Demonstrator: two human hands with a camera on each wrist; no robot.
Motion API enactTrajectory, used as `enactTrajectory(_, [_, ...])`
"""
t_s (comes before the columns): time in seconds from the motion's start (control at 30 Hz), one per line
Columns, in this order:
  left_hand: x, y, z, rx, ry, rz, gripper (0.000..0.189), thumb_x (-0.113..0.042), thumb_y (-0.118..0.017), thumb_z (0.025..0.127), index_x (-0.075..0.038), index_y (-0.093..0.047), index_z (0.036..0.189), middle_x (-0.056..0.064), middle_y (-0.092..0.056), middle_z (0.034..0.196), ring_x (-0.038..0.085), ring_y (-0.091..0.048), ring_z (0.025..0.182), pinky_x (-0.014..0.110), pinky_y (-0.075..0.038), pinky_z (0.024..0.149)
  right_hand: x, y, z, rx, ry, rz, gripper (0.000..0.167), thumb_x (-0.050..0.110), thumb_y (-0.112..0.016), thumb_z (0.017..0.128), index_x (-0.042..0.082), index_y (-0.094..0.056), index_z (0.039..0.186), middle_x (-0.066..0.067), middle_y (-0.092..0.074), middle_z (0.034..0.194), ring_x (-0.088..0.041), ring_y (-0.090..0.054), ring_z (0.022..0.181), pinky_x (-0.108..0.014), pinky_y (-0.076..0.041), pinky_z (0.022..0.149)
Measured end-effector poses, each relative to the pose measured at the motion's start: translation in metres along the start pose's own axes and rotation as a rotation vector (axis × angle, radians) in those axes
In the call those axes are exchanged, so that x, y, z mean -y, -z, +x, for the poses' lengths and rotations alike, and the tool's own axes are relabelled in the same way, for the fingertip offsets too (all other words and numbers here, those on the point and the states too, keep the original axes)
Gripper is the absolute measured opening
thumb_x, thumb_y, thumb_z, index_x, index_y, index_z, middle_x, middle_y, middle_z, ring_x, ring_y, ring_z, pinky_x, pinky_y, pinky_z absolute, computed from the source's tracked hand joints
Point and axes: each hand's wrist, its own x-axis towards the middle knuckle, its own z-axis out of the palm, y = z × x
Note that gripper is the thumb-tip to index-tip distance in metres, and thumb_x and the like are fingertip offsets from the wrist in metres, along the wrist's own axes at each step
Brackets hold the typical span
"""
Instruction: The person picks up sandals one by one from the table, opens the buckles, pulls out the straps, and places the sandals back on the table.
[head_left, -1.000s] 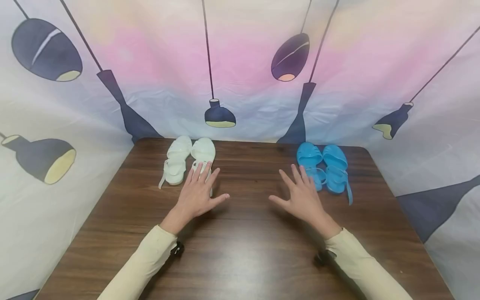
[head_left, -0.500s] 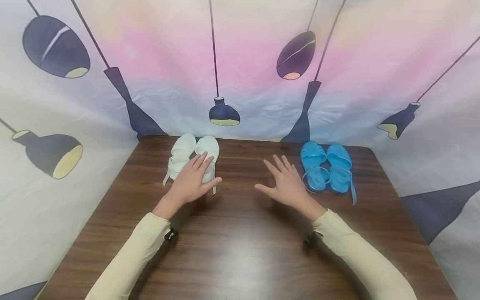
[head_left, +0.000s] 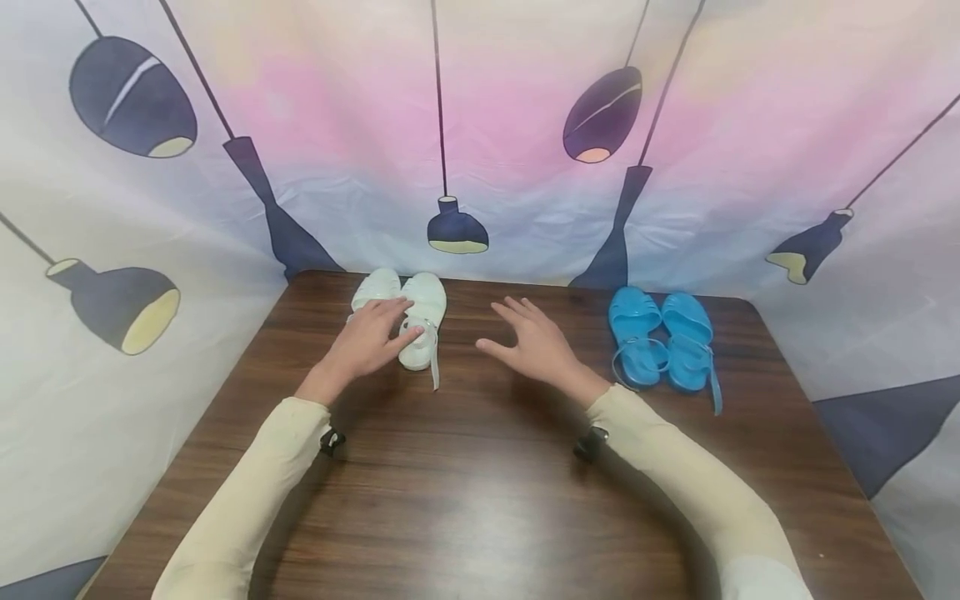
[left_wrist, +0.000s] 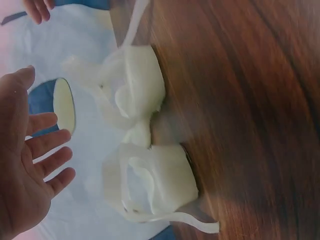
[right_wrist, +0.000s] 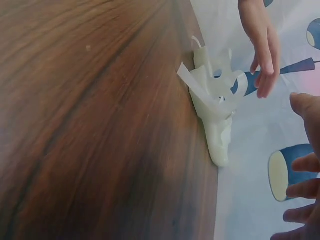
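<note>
A pair of white sandals (head_left: 424, 302) with ankle straps stands at the back left of the wooden table, toes toward the wall. Above them hovers my left hand (head_left: 367, 336), fingers extended and holding nothing; in the head view it hides much of the left sandal. The left wrist view shows the heels of both white sandals (left_wrist: 172, 175) a little apart from my fingers. To the right of that pair my right hand (head_left: 537, 343) is raised over the table, fingers spread, with nothing in it. Blue sandals (head_left: 637, 321), also a pair, stand farther right.
The brown wooden table (head_left: 465, 467) ends at a hanging cloth (head_left: 517, 167) printed with dark lamps, which also runs along both sides. Small black devices are strapped at both wrists, such as the wrist camera (head_left: 590, 444) on the right.
My right hand has moved left, away from the blue sandals toward the white pair. The left hand has shifted left and forward over the white sandals. Neither pair of sandals has moved on the table.
</note>
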Motion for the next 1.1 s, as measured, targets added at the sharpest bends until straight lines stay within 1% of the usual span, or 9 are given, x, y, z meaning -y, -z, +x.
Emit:
enactTrajectory(0.2, [0.012, 0.000, 0.007, -0.040, -0.023, 0.012, 0.055, -0.042, -0.058, 0.104, 0.001, -0.059, 0.138, 0.020, -0.065, 0.135, 0.041, -0.057, 0.126, 0.055, -0.039, 0.111, 0.014, -0.015, 0.021, -0.005, 0.038, 0.042, 0.075, 0.067, -0.058, 0.094, 0.017, -0.053, 0.149, -0.012, -0.047, 0.156, -0.035, -0.041, 0.146, -0.056, -0.037, 0.115])
enactTrajectory(0.33, [0.017, -0.002, 0.012, -0.044, -0.012, 0.021, 0.051, -0.039, -0.060, 0.103, 0.001, -0.063, 0.134, 0.019, -0.067, 0.131, 0.039, -0.059, 0.121, 0.055, -0.041, 0.107, 0.023, -0.027, 0.032, -0.022, 0.059, 0.102, 0.067, 0.060, -0.060, 0.097, 0.014, -0.058, 0.145, -0.012, -0.054, 0.151, -0.030, -0.050, 0.139, -0.050, -0.042, 0.113])
enactTrajectory(0.47, [0.023, -0.008, 0.016, -0.036, -0.003, 0.028, 0.048, -0.037, -0.063, 0.102, 0.001, -0.066, 0.131, 0.019, -0.069, 0.127, 0.040, -0.060, 0.116, 0.057, -0.043, 0.102, 0.032, -0.042, 0.041, -0.042, 0.066, 0.177, 0.061, 0.054, -0.062, 0.098, 0.011, -0.061, 0.141, -0.008, -0.062, 0.143, -0.026, -0.059, 0.130, -0.046, -0.048, 0.107])
enactTrajectory(0.63, [0.028, -0.016, 0.015, -0.019, 0.003, 0.041, 0.045, -0.034, -0.065, 0.101, 0.002, -0.068, 0.128, 0.020, -0.071, 0.122, 0.041, -0.060, 0.110, 0.058, -0.044, 0.095, 0.043, -0.059, 0.050, -0.040, 0.033, 0.235, 0.059, 0.054, -0.060, 0.099, 0.011, -0.063, 0.139, -0.009, -0.069, 0.131, -0.026, -0.068, 0.115, -0.045, -0.054, 0.098])
enactTrajectory(0.7, [0.029, -0.018, 0.015, -0.012, 0.006, 0.048, 0.043, -0.033, -0.066, 0.101, 0.002, -0.068, 0.127, 0.020, -0.072, 0.121, 0.041, -0.060, 0.109, 0.058, -0.044, 0.093, 0.046, -0.063, 0.052, -0.031, 0.010, 0.244, 0.060, 0.056, -0.058, 0.100, 0.011, -0.063, 0.140, -0.011, -0.075, 0.117, -0.027, -0.071, 0.101, -0.045, -0.055, 0.093])
enactTrajectory(0.77, [0.029, -0.019, 0.015, -0.006, 0.010, 0.057, 0.043, -0.032, -0.067, 0.100, 0.001, -0.069, 0.126, 0.019, -0.072, 0.119, 0.042, -0.060, 0.107, 0.058, -0.045, 0.090, 0.049, -0.067, 0.055, -0.032, -0.013, 0.246, 0.060, 0.057, -0.056, 0.100, 0.012, -0.064, 0.139, -0.011, -0.076, 0.112, -0.027, -0.071, 0.097, -0.044, -0.056, 0.092])
enactTrajectory(0.87, [0.027, -0.020, 0.016, 0.003, 0.013, 0.070, 0.041, -0.032, -0.068, 0.100, 0.000, -0.069, 0.126, 0.017, -0.073, 0.118, 0.041, -0.060, 0.106, 0.058, -0.046, 0.088, 0.052, -0.072, 0.059, -0.030, -0.048, 0.262, 0.059, 0.056, -0.053, 0.102, 0.010, -0.065, 0.137, -0.010, -0.076, 0.114, -0.028, -0.071, 0.103, -0.044, -0.055, 0.095])
enactTrajectory(0.97, [0.026, -0.021, 0.017, 0.013, 0.010, 0.078, 0.040, -0.031, -0.068, 0.100, 0.000, -0.069, 0.126, 0.016, -0.074, 0.116, 0.040, -0.060, 0.104, 0.057, -0.047, 0.087, 0.055, -0.077, 0.063, -0.025, -0.080, 0.284, 0.058, 0.054, -0.052, 0.103, 0.008, -0.065, 0.136, -0.010, -0.069, 0.131, -0.029, -0.066, 0.119, -0.045, -0.052, 0.101])
enactTrajectory(1.1, [0.025, -0.022, 0.019, 0.021, 0.000, 0.072, 0.040, -0.028, -0.069, 0.099, 0.001, -0.069, 0.125, 0.017, -0.074, 0.112, 0.041, -0.060, 0.102, 0.055, -0.046, 0.085, 0.056, -0.083, 0.066, 0.003, -0.124, 0.301, 0.059, 0.054, -0.053, 0.102, 0.007, -0.065, 0.136, -0.011, -0.068, 0.134, -0.028, -0.065, 0.121, -0.045, -0.052, 0.101])
